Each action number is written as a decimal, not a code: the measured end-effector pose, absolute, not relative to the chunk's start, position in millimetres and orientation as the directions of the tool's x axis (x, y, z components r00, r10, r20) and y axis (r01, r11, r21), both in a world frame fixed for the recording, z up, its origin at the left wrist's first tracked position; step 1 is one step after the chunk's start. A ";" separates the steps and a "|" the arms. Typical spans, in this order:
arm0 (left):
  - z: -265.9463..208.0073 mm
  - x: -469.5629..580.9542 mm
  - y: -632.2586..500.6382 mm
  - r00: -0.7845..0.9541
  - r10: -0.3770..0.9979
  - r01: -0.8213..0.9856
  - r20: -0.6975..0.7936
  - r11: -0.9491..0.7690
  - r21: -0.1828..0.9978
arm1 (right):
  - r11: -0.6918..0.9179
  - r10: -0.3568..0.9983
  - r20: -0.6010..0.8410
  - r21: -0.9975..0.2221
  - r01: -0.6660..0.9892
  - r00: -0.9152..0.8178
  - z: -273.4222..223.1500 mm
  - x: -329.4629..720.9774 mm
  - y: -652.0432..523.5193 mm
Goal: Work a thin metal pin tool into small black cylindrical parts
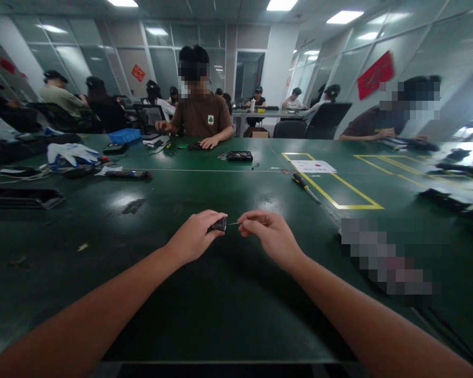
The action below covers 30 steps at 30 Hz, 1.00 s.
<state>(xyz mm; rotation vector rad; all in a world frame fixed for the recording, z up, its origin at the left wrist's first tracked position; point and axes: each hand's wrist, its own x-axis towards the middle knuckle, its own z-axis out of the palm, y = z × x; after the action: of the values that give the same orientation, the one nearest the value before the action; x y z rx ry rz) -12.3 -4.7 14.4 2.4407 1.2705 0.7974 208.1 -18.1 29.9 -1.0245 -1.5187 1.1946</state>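
My left hand [200,235] is closed around a small black cylindrical part [219,224], whose round end faces right. Part of it is hidden by my fingers, and I cannot tell its kind. Between the fingertips of my right hand [266,231] is a thin metal-tipped tool [233,224], pointing left at the round end of the black part. A small gap seems to lie between the tip and the part. Both hands are held over the green table [205,310], near its middle.
A yellow-and-black screwdriver [305,187] lies right of centre beside a white paper [314,166]. White gloves [71,155], a blue basket [124,136] and a black tray [23,198] are on the left. A co-worker [203,113] sits opposite, near a black box [240,156].
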 end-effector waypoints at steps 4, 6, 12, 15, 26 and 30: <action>13.4 -13.3 -3.9 0.471 0.810 0.681 0.350 -0.586 0.439 | 0.429 0.880 0.312 -0.847 0.316 -0.358 33.3 206.5 -28.4; 13.3 -13.8 -3.4 0.461 0.808 0.672 0.366 -0.588 0.451 | 0.338 0.915 0.261 -0.913 0.230 -0.308 32.3 206.3 -25.5; 12.9 -14.4 -2.8 0.411 0.818 0.667 0.402 -0.571 0.479 | -0.075 0.981 -0.018 -0.955 -0.286 -0.195 21.8 208.9 -6.0; 12.4 -14.5 -2.7 0.405 0.823 0.682 0.398 -0.562 0.468 | -0.007 0.974 0.032 -0.985 -0.173 -0.226 21.9 208.6 -9.2; 16.7 -12.2 -6.5 0.330 0.859 0.675 0.393 -0.505 0.538 | -0.138 0.973 -0.066 -0.936 -0.323 -0.223 24.9 207.6 -9.1; 15.1 -11.6 -5.9 0.341 0.864 0.680 0.371 -0.499 0.538 | -0.107 0.973 -0.046 -0.958 -0.266 -0.226 22.3 210.2 -6.6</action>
<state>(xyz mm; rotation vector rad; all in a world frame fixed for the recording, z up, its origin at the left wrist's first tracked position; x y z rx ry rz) -11.6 -5.9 15.1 2.3211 1.3792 0.9117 210.2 -6.6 22.3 -0.9401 -1.1118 1.5452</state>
